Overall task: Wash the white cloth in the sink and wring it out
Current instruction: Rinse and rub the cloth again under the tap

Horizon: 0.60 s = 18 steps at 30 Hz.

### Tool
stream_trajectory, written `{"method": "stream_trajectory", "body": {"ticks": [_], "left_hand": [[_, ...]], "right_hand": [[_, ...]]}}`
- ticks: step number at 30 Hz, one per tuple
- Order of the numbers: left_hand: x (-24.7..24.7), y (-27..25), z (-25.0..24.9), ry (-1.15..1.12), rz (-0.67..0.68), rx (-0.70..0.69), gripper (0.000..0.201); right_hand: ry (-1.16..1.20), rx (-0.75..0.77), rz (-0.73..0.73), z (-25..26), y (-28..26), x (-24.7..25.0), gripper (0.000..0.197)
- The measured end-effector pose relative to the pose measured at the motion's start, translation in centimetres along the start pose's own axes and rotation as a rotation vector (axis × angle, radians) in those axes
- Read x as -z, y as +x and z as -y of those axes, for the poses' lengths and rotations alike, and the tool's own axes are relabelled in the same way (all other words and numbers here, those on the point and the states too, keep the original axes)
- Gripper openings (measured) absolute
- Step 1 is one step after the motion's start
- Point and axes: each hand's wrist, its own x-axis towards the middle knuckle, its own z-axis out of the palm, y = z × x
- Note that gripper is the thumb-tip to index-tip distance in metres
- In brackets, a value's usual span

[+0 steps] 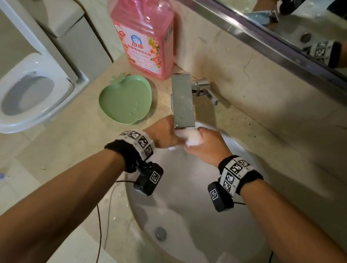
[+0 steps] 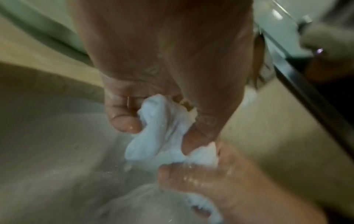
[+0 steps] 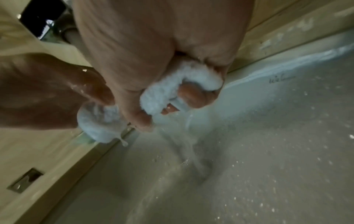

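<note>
The sink (image 1: 192,213) fills the counter's (image 1: 77,149) near side, its drain (image 1: 161,233) toward six o'clock, and the faucet (image 1: 182,102) juts over the basin's twelve o'clock rim. Under the spout both hands bunch the white cloth (image 1: 191,137). The left hand (image 1: 164,133) holds the nine o'clock end with thumb and fingers (image 2: 122,119) curled tight round it; the right hand (image 1: 207,145) grips the three o'clock end, its fingers (image 3: 191,94) folded into the pile. Water streams off below. The cloth looks soft, fluffy and soaked, so probably limp, heavier than when dry, a little slippery. Best grasped as now, one fist on each end, leaving a short span between to twist.
</note>
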Motion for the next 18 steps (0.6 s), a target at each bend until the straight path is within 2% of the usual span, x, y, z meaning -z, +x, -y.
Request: {"method": "stream_trajectory", "body": {"ticks": [2, 6, 8, 11, 14, 16, 18], "left_hand": [[0.9, -0.6, -0.1, -0.169, -0.022, -0.034, 0.052], [1.4, -1.7, 0.3, -0.366, -0.101, -0.074, 0.069], [1.5, -2.3, 0.6, -0.425, -0.113, -0.086, 0.068], [1.9, -2.7, 1.1, -0.363, -0.104, -0.124, 0.059], [2.2, -3.2, 1.1, -0.202, -0.114, -0.138, 0.064], [2.1, -3.3, 1.2, -0.106, -0.15, -0.113, 0.071], [2.0, -3.4, 1.4, -0.055, -0.177, -0.077, 0.063]], "right_hand": [[0.167, -0.033, 0.005, 0.1, -0.4, 0.0, 0.044], [0.487, -0.103, 0.244, 1.7, -0.6, 0.0, 0.042], [0.556, -0.105, 0.279, 2.4, -0.7, 0.1, 0.046], [0.606, -0.061, 0.191, 3.1, -0.6, -0.4, 0.048], [0.645, -0.046, 0.068, 3.8, -0.5, -1.0, 0.058], [0.604, -0.039, 0.02, 3.9, -0.5, -1.1, 0.057], [0.579, -0.034, 0.006, 3.7, -0.5, -1.1, 0.056]]}}
